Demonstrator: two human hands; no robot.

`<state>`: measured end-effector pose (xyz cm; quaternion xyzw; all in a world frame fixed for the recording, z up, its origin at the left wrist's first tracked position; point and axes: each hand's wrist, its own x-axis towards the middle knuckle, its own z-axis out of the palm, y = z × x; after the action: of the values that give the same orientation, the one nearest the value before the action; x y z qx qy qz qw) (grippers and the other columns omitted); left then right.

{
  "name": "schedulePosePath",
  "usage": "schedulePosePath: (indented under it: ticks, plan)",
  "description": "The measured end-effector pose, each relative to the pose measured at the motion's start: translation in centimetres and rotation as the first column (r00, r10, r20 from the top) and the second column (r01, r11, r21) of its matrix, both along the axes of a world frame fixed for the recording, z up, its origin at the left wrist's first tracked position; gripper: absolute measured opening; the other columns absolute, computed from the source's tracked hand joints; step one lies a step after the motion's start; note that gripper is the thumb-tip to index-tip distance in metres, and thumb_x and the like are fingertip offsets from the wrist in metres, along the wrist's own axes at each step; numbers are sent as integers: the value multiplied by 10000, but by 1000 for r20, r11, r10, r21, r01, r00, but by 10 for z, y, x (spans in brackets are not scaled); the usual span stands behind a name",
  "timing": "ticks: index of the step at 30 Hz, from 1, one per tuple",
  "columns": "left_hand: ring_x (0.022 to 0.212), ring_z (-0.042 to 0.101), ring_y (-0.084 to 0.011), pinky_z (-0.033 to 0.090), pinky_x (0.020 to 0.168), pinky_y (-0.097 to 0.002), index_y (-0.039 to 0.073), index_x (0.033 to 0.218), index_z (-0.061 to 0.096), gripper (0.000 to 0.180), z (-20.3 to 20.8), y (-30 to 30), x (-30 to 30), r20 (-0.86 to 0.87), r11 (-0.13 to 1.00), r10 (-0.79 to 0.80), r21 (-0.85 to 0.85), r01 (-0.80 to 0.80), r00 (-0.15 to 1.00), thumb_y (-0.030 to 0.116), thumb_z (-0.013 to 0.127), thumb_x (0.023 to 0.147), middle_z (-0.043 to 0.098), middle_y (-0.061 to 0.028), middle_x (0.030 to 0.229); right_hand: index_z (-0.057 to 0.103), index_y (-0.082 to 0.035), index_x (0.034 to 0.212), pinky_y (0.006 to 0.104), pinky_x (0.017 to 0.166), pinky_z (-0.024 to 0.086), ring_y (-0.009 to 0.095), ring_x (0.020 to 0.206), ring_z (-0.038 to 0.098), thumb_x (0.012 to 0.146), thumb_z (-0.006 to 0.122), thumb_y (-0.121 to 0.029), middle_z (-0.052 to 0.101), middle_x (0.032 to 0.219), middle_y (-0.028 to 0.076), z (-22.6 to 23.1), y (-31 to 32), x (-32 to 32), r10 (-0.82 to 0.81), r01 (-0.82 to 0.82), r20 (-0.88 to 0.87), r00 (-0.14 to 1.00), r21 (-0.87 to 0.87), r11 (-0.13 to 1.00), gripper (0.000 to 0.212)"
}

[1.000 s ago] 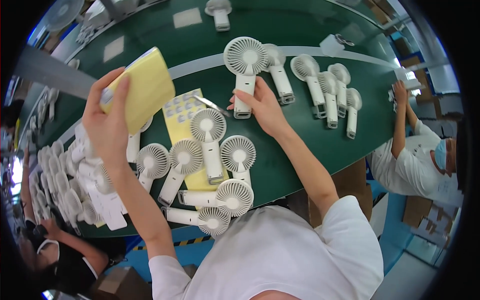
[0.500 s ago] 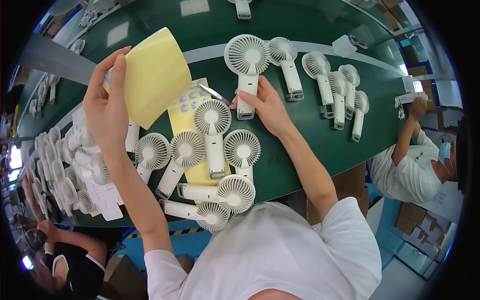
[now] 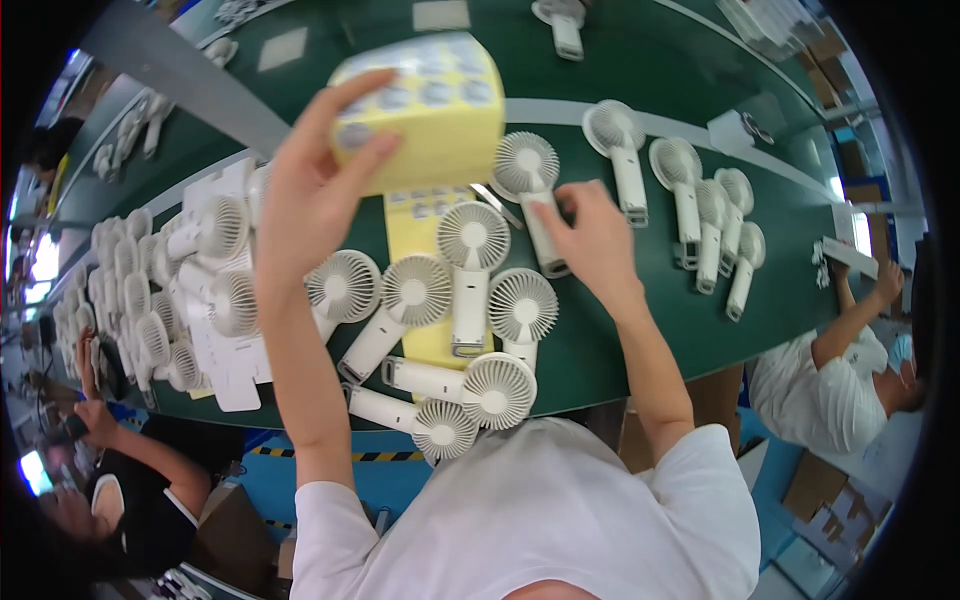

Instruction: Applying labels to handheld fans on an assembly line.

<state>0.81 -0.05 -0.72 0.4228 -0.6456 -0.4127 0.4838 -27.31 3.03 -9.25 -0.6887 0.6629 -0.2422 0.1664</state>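
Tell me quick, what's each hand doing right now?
Left hand: closed on a yellow sticker sheet, lifted above the table.
Right hand: closed around the handle of a white fan lying on the green table.

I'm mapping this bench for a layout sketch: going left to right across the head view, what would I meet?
Heap of white fans → left hand holding yellow sticker sheet → right hand on a fan handle → row of white fans → co-worker's arm.

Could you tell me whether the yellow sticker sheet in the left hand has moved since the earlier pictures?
Yes. The left hand has carried the yellow sticker sheet to the right, from left of the other yellow sheet lying on the green belt to directly above it.
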Motion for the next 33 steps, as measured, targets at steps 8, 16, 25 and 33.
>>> schedulePosePath:
  ticks: [8, 16, 25, 33]
  plan:
    - [697, 636, -127, 521, 655, -261, 92, 1258, 631, 351, -11, 2, -4, 177, 998, -62, -20, 66, 982, 169, 709, 924, 689, -89, 879, 695, -40, 1067, 316, 722, 479, 221, 843, 589, 786, 782, -10, 617, 999, 71, 82, -20, 60, 422, -300, -4, 907, -709, 638, 296]
    - [705, 651, -165, 524, 664, -282, 79, 1220, 643, 336, -22, -5, -11, 192, 995, -90, -27, 97, 977, 135, 707, 895, 690, -92, 836, 703, -63, 1049, 373, 854, 474, 270, 962, 600, 755, 791, -1, 640, 1051, 65, 63, -40, 78, 505, -480, -220, 835, -740, 471, 314]
    - [908, 662, -83, 529, 770, -225, 43, 1261, 641, 342, -22, -19, 22, 63, 976, 217, -24, -216, 974, 154, 713, 946, 710, -39, 1041, 678, -1, 964, 240, 811, 460, 88, 866, 568, 938, 695, -115, 653, 972, 5, 15, -98, -14, 337, -425, 524, 782, 53, 904, 118]
    - [1003, 672, -121, 490, 929, -247, 72, 1259, 688, 384, -23, -19, 49, 284, 882, 463, -54, -468, 840, 226, 756, 914, 726, -53, 1096, 676, -39, 973, 254, 762, 439, 108, 862, 543, 923, 709, -155, 616, 1032, -10, -1, -99, -22, 451, -535, 392, 802, 135, 834, 131]
